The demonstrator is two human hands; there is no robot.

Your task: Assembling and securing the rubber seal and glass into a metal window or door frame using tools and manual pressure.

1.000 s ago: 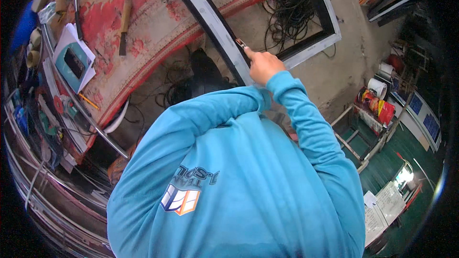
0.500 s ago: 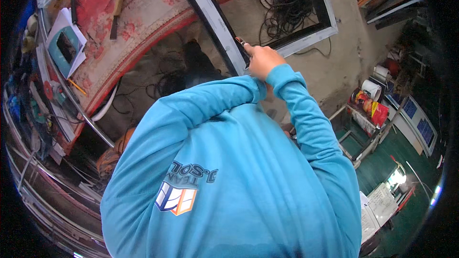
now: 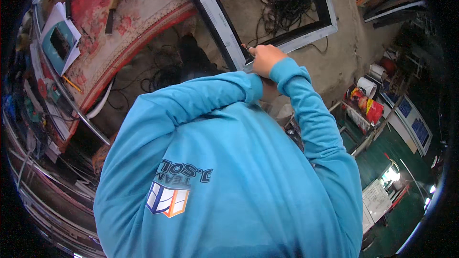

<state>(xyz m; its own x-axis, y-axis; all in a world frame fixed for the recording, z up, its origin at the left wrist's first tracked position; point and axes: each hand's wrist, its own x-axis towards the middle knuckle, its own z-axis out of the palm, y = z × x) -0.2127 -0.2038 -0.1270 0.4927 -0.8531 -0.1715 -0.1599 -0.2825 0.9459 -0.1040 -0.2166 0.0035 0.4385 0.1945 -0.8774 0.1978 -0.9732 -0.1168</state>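
Observation:
My right hand (image 3: 267, 59) is closed around a small metal tool with an orange part (image 3: 247, 48); its exact kind cannot be made out. The tool lies against the inner corner of a dark frame (image 3: 221, 28) covered with strips of pale printed film. My left arm (image 3: 205, 95) reaches across my chest toward the same corner. Of my left hand (image 3: 270, 89) only a patch of skin shows under the right wrist, and its fingers are hidden.
A red patterned cloth (image 3: 138, 0) covers the work surface, holding a wooden-handled chisel-like tool (image 3: 114, 7), papers with a teal cover (image 3: 50, 50) and a pencil (image 3: 71, 83). Black cable (image 3: 287, 7) lies coiled beyond the frame. At right stands a cart with red packages (image 3: 370, 107).
My right hand and the small tool have shifted slightly right and down in the picture, while the frame and cloth moved a little with the view. The hold looks the same.

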